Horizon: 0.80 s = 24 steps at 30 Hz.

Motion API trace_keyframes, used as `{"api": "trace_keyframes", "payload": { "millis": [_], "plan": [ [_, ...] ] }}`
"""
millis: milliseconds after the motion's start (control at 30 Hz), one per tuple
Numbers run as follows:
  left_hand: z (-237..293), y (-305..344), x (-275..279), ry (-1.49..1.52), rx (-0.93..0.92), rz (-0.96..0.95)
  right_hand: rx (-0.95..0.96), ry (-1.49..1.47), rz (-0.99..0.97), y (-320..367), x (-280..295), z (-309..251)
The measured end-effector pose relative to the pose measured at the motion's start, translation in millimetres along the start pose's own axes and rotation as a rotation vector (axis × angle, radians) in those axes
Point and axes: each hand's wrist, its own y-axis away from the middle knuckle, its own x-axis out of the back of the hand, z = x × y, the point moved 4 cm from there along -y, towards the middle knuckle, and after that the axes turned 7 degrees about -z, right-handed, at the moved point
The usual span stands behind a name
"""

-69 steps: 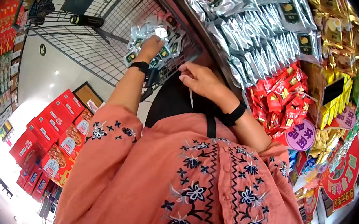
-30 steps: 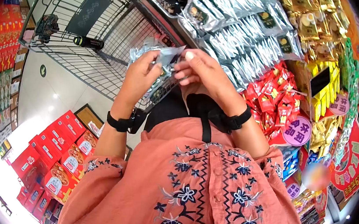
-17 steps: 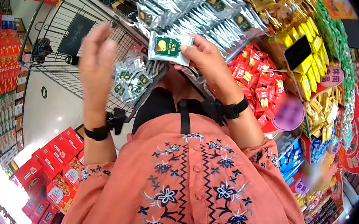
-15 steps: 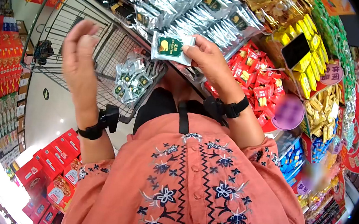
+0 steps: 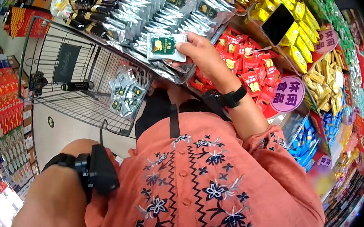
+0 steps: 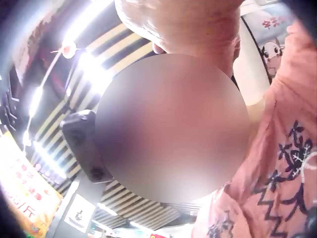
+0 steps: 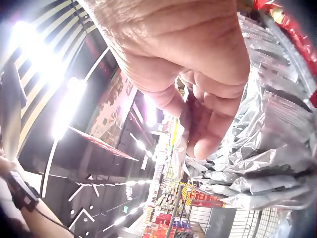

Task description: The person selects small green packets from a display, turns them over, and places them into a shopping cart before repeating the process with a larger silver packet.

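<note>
My right hand [image 5: 204, 55] pinches a small silver foil packet [image 5: 166, 48] with a dark green label, thumb on its face. It is held up in front of the display of matching silver packets [image 5: 133, 11]. In the right wrist view the fingers [image 7: 213, 129] curl behind the packet's thin edge [image 7: 182, 141]. My left hand [image 6: 181, 25] is raised close to the head, its fingers out of sight. The head view shows only the left wrist [image 5: 53, 197] region, large and blurred, beside its black strap. A heap of silver packets [image 5: 126, 93] lies in the shopping cart [image 5: 94, 117].
A black bottle [image 5: 76, 86] lies in the cart, left of the heap. Bins of red packets [image 5: 253, 81], yellow packets [image 5: 296, 55], gold-wrapped packets [image 5: 329, 81] and blue packets [image 5: 307, 139] line the right side. A dark screen [image 5: 278, 25] stands between them. Red-packed shelves [image 5: 2, 93] lie far left.
The packet passed from my left hand to my right. My left hand swung away from the cart and up toward the head. The view turned, shifting cart and display leftward.
</note>
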Motion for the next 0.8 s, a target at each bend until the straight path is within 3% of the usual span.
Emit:
{"api": "trace_keyframes", "payload": {
  "millis": [67, 100, 200, 367, 467, 500, 533, 600, 633, 800],
  "plan": [
    [-24.4, 9.6, -42.6, 0.455, 0.08, 0.209, -0.015, 0.014, -0.03, -1.6, 7.1, 2.5],
    [-28.9, 11.1, -45.3, 0.537, 0.087, 0.247, -0.03, -0.004, -0.014, -0.6, 8.1, 0.0],
    [-46.1, 28.2, -33.3, 0.381, 0.263, 0.354, 0.037, 0.047, 0.005, -2.0, 18.1, -4.6],
    [-68.7, 44.5, -35.6, 0.207, 0.195, 0.861, 0.081, 0.036, 0.155, -8.4, 20.6, -14.3],
    [-127.7, 134.3, -105.6, 0.307, 0.768, -0.091, 0.242, 0.081, 0.277, -24.0, 46.4, -10.6],
    [-114.8, 160.6, -135.1, 0.335, 1.004, -0.199, 0.319, 0.114, 0.334, -24.7, 48.4, -18.7],
    [-110.2, 192.2, -154.3, 0.519, 1.039, -0.317, 0.389, 0.137, 0.395, -25.1, 47.8, -27.6],
    [-86.7, 236.1, -185.9, 0.509, 1.132, -0.667, 0.431, 0.131, 0.463, -30.4, 51.7, -34.4],
    [-75.2, 253.3, -200.4, 0.656, 1.214, -0.66, 0.471, 0.197, 0.499, -35.0, 53.4, -36.3],
    [-48.0, 303.3, -240.8, 0.614, 1.099, -0.748, 0.588, 0.524, 0.656, -51.3, 48.8, -36.0]
  ]
}}
